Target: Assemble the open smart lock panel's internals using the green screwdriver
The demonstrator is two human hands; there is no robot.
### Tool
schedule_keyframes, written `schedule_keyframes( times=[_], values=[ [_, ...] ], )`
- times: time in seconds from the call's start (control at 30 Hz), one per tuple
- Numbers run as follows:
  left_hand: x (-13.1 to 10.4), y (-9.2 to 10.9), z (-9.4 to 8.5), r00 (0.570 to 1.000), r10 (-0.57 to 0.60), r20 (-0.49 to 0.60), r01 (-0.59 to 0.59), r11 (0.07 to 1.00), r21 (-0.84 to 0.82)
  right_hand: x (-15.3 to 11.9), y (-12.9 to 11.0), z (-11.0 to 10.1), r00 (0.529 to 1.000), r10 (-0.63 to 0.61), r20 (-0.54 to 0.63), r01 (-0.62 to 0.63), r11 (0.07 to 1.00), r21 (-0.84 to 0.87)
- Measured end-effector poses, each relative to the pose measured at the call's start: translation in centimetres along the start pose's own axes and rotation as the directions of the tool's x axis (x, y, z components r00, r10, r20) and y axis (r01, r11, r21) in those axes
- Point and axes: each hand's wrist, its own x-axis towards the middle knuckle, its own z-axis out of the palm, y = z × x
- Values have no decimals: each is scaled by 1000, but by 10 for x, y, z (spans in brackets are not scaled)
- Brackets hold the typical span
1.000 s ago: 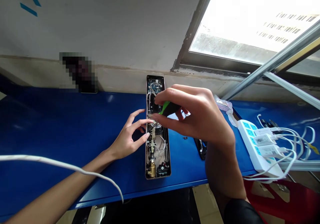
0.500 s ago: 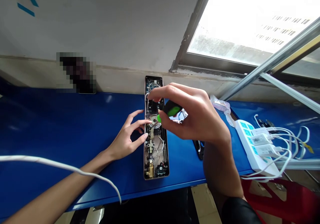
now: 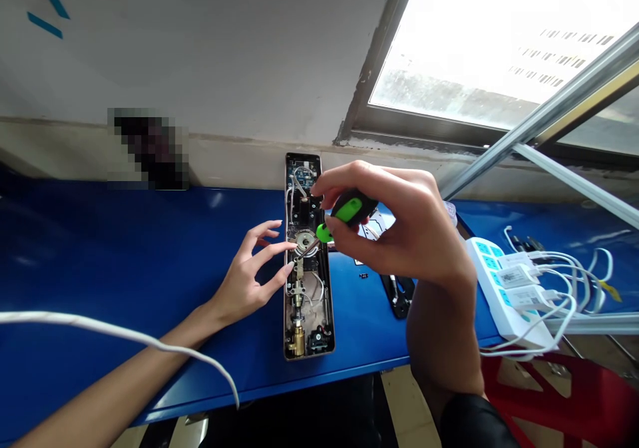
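A long, narrow, opened door lock (image 3: 310, 315) lies lengthwise on the blue table, its inside facing up. It shows a circuit board (image 3: 299, 176) at the far end, a round metal part (image 3: 305, 243) in the middle and a brass cylinder (image 3: 298, 341) at the near end. My right hand (image 3: 404, 228) grips a black and green screwdriver (image 3: 350, 208), tilted, its shaft pointing down-left to just below the round part. Whether the tip meets a screw is too small to tell. At the lock's left edge, my left hand (image 3: 244, 275) has its fingers spread, index and thumb tips resting over the rim.
A white power strip (image 3: 492, 281) with plugged-in chargers and cables stands at the right. Beyond the lock are a black tool (image 3: 398, 296) and small dark screws (image 3: 364, 275). A white cable (image 3: 124, 331) crosses my left forearm. A red stool (image 3: 564, 395) stands below right.
My right hand and the screwdriver handle have moved slightly right, uncovering more of the lock's upper part. The screwdriver shaft still points at the middle. My left hand stays at the edge.
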Motion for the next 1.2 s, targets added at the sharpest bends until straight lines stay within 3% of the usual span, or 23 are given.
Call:
schedule_keyframes(
  times=[0.2,0.4,0.47,0.57,0.73,0.9,1.0,1.2],
  values=[
    [10,2,-4,984,176,-26,-172,979,109,-5,2,-12,999,41,-24,-41,999,35],
    [41,17,2,895,443,42,-443,876,191,-9,1,-27,995,102,-10,-102,995,22],
    [54,22,5,868,485,104,-496,849,180,-13,3,-35,995,97,-19,-97,995,3],
    [74,31,12,815,506,281,-565,802,196,-24,11,-50,994,105,-11,-105,993,-47],
    [97,48,37,764,429,482,-562,809,172,-45,26,-75,951,302,61,-286,940,-187],
    [108,59,70,666,264,698,-510,843,168,-57,34,-86,881,447,156,-410,885,-221],
    [116,64,81,602,152,784,-491,845,213,-57,33,-87,861,476,179,-436,872,-221],
    [127,73,92,532,41,846,-432,872,230,-56,32,-88,856,478,199,-434,872,-227]
  ],
)
